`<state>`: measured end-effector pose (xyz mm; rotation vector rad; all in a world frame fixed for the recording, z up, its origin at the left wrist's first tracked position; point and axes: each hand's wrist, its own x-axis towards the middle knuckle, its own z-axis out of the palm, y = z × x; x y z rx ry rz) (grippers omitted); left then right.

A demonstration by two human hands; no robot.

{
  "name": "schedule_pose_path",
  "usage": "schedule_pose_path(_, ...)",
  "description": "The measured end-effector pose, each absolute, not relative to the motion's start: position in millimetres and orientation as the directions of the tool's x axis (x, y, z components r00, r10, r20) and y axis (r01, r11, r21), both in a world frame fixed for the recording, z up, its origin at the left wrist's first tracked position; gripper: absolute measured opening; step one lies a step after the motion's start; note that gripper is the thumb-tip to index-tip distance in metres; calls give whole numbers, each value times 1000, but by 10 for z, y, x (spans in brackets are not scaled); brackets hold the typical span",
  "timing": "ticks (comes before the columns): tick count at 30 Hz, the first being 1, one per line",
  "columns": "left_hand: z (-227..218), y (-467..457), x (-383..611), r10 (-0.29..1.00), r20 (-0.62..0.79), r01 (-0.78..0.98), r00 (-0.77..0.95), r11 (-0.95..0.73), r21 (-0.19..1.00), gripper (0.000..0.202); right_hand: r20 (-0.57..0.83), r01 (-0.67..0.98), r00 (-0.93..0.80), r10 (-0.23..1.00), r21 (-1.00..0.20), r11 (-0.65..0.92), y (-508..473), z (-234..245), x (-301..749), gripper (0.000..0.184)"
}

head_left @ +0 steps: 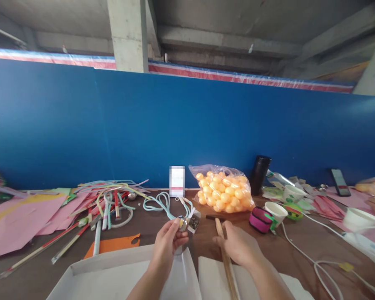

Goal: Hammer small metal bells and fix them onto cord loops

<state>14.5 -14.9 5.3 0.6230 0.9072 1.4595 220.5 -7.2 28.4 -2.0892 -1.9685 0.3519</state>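
Between thumb and fingers, my left hand point(168, 241) pinches a small shiny silver ball-shaped piece point(183, 223) that looks like a bell. Right behind it sits a small open box point(194, 221) of tiny dark metal bits, too small to name. My right hand point(237, 246) has its thumb and fingers around the wooden handle of a hammer point(226, 264). The dark hammer head points away from me on the table, and the handle runs back toward me over a white sheet point(209, 271). A shallow white box point(187, 266) lies under my left forearm.
Behind my hands are a looped light-blue cord point(162, 204) and a clear bag of orange balls point(226, 191). Sticks, tubes and pink paper point(25, 221) crowd the left. To the right are a magenta strap point(261, 220), paper cups point(276, 212), a black bottle point(260, 175) and white cables point(318, 266).
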Motion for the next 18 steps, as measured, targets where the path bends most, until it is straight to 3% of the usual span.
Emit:
schedule_pose_path(2,40,-151,144,985,-144,-561,-97,65,825,30,-54,956,45,998,-286,-59,-44,173,2268,31)
schedule_pose_path(4,28,-156,136,987,-137,-571,-83,66,819,30,-18,952,24,1000,-305,-29,-20,58,2289,22)
schedule_pose_path(7,14,-156,111,991,-122,-614,-60,60,787,29,-37,879,44,998,-473,-56,0,-39,2284,5)
schedule_pose_path(11,1,-120,79,994,-103,-675,-24,60,736,26,-186,556,77,980,-808,-197,-27,51,2216,11)
schedule_pose_path(14,-9,-85,69,993,-116,-708,-35,57,704,24,-80,363,75,994,-926,-102,-119,221,2120,14)
schedule_pose_path(16,-9,-71,62,991,-125,-722,-48,52,690,22,19,246,-38,999,-969,28,-219,331,2045,22)
schedule_pose_path(18,-4,-66,54,990,-125,-732,-60,42,680,21,48,84,-169,984,-994,63,-330,411,1965,29)
